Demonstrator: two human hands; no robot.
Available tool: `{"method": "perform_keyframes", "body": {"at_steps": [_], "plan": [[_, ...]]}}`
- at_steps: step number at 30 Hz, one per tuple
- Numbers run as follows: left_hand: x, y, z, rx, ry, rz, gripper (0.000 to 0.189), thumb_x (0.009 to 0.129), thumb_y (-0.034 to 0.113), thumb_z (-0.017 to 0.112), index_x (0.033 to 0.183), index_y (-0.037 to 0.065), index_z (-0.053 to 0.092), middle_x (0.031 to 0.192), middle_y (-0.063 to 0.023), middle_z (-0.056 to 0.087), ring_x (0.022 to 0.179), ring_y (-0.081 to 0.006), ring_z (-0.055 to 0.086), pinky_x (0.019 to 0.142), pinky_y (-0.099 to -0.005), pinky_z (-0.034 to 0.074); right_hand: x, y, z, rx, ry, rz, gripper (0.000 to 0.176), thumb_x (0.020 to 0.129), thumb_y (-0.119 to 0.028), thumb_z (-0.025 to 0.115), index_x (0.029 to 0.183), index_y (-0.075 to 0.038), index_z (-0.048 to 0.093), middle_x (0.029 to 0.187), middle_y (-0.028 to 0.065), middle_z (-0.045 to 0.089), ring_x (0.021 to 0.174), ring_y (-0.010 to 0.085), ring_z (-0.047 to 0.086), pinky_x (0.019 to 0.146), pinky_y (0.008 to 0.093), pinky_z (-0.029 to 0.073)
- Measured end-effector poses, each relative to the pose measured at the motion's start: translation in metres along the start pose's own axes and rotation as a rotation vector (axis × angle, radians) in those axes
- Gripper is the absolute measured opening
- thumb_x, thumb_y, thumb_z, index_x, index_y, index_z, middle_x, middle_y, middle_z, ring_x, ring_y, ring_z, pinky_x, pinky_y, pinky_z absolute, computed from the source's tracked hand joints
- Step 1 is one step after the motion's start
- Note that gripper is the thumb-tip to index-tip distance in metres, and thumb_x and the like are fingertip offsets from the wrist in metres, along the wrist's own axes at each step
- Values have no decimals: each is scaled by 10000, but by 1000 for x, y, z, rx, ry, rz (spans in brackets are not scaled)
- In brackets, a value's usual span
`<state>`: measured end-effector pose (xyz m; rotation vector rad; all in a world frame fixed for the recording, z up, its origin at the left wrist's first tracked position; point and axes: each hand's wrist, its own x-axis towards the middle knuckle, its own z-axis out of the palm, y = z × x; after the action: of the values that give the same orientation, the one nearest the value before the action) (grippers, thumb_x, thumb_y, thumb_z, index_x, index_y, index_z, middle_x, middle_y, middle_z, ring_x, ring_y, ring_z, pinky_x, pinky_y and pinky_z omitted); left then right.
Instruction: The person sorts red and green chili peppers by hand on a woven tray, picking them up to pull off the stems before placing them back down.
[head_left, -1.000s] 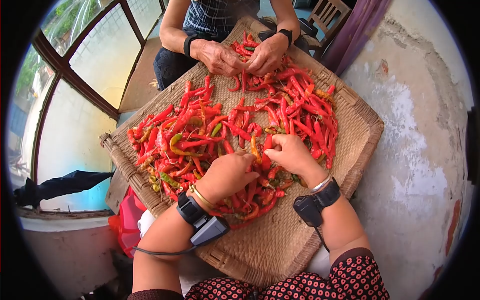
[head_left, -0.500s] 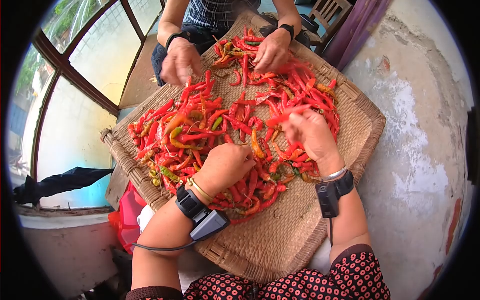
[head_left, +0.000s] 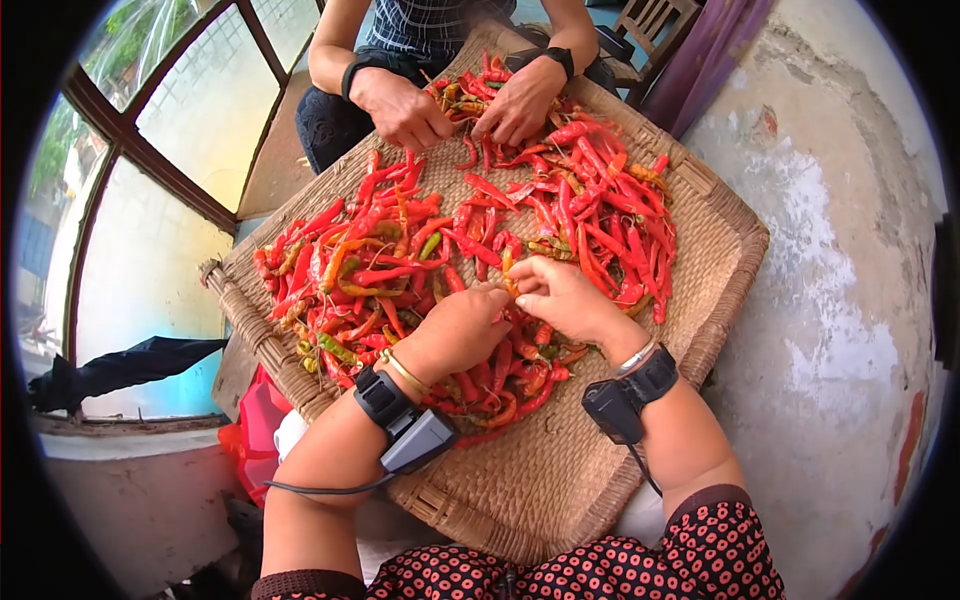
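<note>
My left hand is closed over the pile of chili peppers, its fingertips curled inward. A bit of red shows at those fingertips, but what they hold is mostly hidden. Close beside it, my right hand pinches at an orange chili pepper that points away from me. The two hands nearly touch. Red, orange and a few green peppers lie around them on a woven tray. A second heap of red peppers lies beyond my right hand.
Across the tray, another person's two hands work among peppers at the far end. A rough wall stands on the right, windows on the left. A dark folded umbrella and a red plastic bag are at the left.
My right hand has moved left and down from the right heap, no longer holding up a red pepper, to beside my left hand. The other person's hands have come closer together.
</note>
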<state>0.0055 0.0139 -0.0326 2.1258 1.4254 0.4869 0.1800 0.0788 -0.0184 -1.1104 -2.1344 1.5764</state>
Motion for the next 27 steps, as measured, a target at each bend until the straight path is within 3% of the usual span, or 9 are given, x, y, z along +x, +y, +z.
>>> {"method": "perform_keyframes", "body": {"at_steps": [3,5,8,12,14,16,17,20,27], "plan": [[2,10,-8,-180,148,71,296,776,130,601,1030,-16,558,1013,-182,594,879,-357,601,739,-410,496,2,-2,-5,240,163,32,318,791,-32,622,1094,24,544,921,96,617,846,138,594,742,272,501],[2,18,-14,-468,143,-121,344,795,55,617,1126,4,537,783,-118,611,708,-192,610,654,-333,489,1,-1,-7,303,156,9,308,796,-39,617,1089,22,549,904,84,617,807,128,592,712,266,501],[2,22,-20,-611,137,-145,307,817,64,618,1111,2,554,677,-81,588,637,-110,560,616,-292,481,-4,-10,-13,320,100,70,281,809,-48,600,1080,18,558,868,60,615,727,108,585,649,251,493],[5,7,-22,-300,117,-95,261,806,76,613,1055,5,585,766,-107,620,697,-184,616,655,-325,498,-3,-10,-25,165,6,175,243,847,-51,545,1085,2,561,798,7,593,600,68,542,532,210,442],[5,1,-20,54,271,-50,230,791,94,605,1004,9,607,892,-134,633,810,-285,630,690,-373,505,-5,-22,-30,186,-5,179,268,847,-59,564,1108,0,562,832,25,593,669,70,555,588,209,456],[8,1,-22,78,207,-115,284,782,107,591,1054,26,585,1073,-160,594,912,-347,594,730,-408,502,-3,-33,-22,740,479,-177,294,849,-69,582,1133,5,561,866,32,587,745,80,559,665,212,463],[10,-3,-20,136,255,-101,320,781,96,585,1093,31,563,1127,-160,567,916,-340,598,730,-407,506,-2,-31,-22,741,480,-176,294,849,-69,582,1133,5,561,866,32,587,745,80,559,665,212,463],[12,-13,-14,252,275,-130,388,777,80,571,1160,38,521,1217,-162,516,927,-329,602,725,-407,513,3,-15,-26,639,658,-172,319,855,-81,592,1160,5,555,923,36,590,819,89,557,736,217,459],[11,-19,-11,471,166,-169,360,757,44,547,1117,45,554,1083,-147,536,824,-298,622,635,-378,525,0,-8,-17,-214,127,-21,280,817,-83,613,1078,16,600,864,57,632,755,95,589,700,252,491]]}}
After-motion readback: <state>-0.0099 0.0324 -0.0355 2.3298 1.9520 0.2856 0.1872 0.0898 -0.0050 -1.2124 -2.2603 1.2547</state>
